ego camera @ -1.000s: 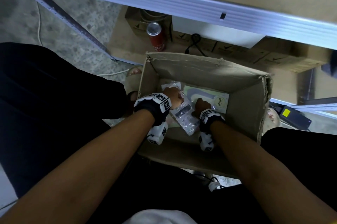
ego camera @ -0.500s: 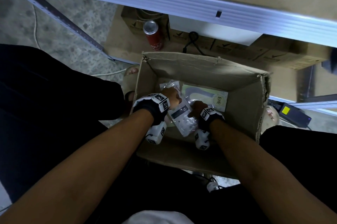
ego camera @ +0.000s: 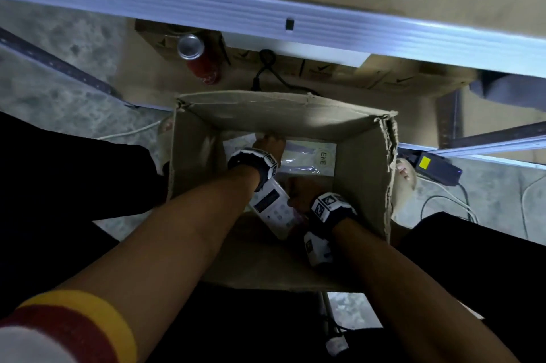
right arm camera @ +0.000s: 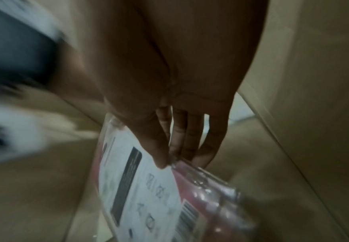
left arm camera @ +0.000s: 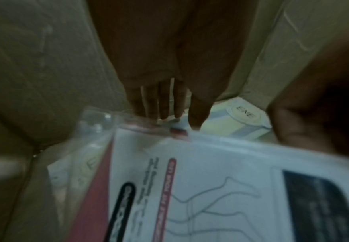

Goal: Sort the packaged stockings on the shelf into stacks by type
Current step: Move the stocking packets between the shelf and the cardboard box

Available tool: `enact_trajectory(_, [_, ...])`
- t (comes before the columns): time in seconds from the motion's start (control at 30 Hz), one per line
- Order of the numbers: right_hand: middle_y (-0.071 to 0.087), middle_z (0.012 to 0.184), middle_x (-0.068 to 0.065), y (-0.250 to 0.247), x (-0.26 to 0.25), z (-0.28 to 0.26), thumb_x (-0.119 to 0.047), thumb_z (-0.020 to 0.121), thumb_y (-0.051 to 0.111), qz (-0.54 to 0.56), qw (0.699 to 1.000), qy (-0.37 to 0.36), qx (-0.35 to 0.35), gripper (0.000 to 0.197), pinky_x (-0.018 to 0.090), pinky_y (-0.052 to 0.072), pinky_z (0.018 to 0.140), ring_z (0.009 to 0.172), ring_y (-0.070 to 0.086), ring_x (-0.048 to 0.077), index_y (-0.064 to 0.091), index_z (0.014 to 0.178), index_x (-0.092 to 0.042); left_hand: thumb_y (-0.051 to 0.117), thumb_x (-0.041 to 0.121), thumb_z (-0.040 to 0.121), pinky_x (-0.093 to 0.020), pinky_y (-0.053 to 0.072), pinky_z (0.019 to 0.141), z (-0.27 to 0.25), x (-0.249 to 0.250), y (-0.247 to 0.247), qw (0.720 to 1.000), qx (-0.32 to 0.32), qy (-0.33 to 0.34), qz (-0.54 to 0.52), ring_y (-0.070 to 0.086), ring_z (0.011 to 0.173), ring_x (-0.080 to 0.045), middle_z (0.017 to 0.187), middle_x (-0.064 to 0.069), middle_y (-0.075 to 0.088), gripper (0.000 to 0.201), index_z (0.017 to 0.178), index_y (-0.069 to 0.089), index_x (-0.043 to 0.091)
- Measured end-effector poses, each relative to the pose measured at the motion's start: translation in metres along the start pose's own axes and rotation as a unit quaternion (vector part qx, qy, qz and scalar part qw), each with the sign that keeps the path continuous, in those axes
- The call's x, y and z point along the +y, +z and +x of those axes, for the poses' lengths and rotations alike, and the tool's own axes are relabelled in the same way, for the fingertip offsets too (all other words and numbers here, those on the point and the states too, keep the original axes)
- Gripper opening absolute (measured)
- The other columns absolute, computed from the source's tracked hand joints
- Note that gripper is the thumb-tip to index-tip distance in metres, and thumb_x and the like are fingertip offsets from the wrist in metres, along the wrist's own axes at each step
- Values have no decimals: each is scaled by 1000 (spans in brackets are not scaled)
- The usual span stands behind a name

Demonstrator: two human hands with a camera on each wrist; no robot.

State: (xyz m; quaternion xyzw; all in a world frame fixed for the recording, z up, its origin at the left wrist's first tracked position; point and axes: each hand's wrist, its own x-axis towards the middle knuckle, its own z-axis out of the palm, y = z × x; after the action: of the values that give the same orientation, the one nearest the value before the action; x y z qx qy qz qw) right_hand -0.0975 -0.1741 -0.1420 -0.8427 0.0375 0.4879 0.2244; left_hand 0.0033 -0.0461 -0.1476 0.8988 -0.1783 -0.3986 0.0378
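1. A cardboard box (ego camera: 363,173) is seen from above on the floor, below the pale edge of a shelf (ego camera: 266,19), with both of a person's arms reaching into it.
2. A red-and-white pack (ego camera: 273,210) of stockings in clear plastic is held tilted inside the box, near its front wall; in the right wrist view (right arm camera: 148,193) a barcode and care symbols are seen on its card.
3. The right hand (ego camera: 298,189) grips that pack at one corner, thumb on the printed face and fingers (right arm camera: 190,140) curled behind it.
4. The left hand (ego camera: 267,145) is stretched toward the far wall; its fingers (left arm camera: 163,99) are straight and close together, tips down at the pack's top edge. Whether they touch it cannot be told through the blur.
5. A pale pack marked "ENE" (ego camera: 319,160) lies flat on the box bottom, beyond the held one.
6. A red can (ego camera: 201,61) stands on flattened cardboard behind the box.
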Motion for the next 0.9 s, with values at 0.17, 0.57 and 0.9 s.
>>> enact_trajectory(0.17, [51,141,14,3,-8,-3,-21,97,53,-42,999,-10,12,45,45,44,105,128,51,33,49,140,-14,60,13,95,-48,43,103,15,10,13,995,59,-28,78,42,135,-40,148,-20,39,61,147,31,4])
enact_trajectory(0.57, [59,130,17,-4,-21,-15,-12,92,58,-111,993,-48,11,36,42,48,100,121,57,35,55,127,-7,56,19,95,-45,47,100,0,-21,8,994,28,-51,-90,54,124,-37,133,-17,59,28,121,65,11])
enact_trajectory(0.9, [35,153,18,0,-30,-29,-13,95,57,-213,973,-84,-25,58,40,29,114,142,35,33,33,147,-3,68,7,91,-26,51,93,-55,-41,10,936,30,-77,-342,62,118,-29,121,-12,70,13,99,78,6])
